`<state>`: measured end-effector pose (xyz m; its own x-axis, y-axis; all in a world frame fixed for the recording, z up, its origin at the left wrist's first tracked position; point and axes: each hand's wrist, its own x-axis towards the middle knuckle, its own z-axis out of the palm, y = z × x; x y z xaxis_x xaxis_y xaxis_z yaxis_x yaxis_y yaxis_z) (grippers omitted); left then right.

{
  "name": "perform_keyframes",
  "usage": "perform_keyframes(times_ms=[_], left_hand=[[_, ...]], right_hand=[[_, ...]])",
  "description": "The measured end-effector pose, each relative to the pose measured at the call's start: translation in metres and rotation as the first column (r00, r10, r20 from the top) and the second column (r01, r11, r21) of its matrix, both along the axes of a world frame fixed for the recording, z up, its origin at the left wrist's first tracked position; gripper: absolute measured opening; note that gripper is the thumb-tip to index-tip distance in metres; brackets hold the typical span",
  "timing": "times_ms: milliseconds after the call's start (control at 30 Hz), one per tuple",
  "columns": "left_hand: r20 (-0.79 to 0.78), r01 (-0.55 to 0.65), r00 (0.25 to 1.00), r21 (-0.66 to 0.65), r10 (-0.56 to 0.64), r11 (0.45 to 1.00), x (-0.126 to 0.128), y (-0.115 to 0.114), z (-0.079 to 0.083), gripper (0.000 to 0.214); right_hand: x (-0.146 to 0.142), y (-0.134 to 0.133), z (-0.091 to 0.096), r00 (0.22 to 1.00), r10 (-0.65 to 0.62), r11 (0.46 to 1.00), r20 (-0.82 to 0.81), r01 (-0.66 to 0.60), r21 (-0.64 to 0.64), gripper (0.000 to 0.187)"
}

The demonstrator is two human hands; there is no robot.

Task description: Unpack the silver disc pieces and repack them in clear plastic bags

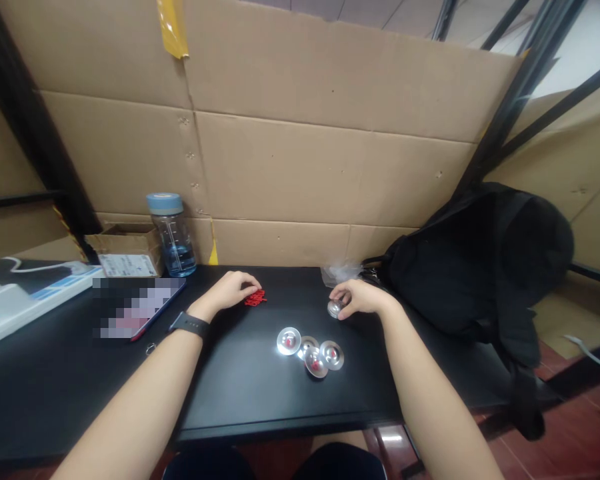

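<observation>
My left hand (234, 289) rests on the black table (240, 393) with its fingers curled over a small heap of red parts (255, 298). A dark watch sits on that wrist. My right hand (356, 297) pinches a small silver disc (335, 308) that touches the tabletop. Nearer to me lie several silver discs with red centres (311, 349), bunched together and partly overlapping.
A blue-lidded water bottle (173, 235) and a small cardboard box (126, 250) stand at the back left. A phone (135, 305) lies left of my left arm. A clear plastic bag (340, 272) and a black backpack (480, 267) sit at the right. A cardboard wall (300, 133) rises behind.
</observation>
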<state>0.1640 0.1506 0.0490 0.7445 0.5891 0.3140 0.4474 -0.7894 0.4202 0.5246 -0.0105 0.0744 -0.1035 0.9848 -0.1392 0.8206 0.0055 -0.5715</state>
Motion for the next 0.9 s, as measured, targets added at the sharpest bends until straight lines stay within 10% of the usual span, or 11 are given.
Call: perform_keyframes(times_ms=[200,467,900], left_hand=[[0.011,0.048,0.999,0.072,-0.049,0.996,0.019,-0.030,0.015,0.024],[-0.159,0.425,0.880,-0.152,-0.447,0.892,0.052,-0.091,0.021,0.022],[-0.146,0.410,0.897,-0.076,-0.417,0.909,0.058,-0.093,0.016,0.004]], right_hand=[[-0.001,0.001,-0.001,1.000,0.014,0.999,0.022,-0.015,0.030,0.054],[-0.005,0.000,-0.003,1.000,0.026,0.993,-0.005,-0.026,0.112,0.033],[-0.028,0.004,-0.003,0.992,0.081,0.964,0.099,-0.103,0.243,0.028]])
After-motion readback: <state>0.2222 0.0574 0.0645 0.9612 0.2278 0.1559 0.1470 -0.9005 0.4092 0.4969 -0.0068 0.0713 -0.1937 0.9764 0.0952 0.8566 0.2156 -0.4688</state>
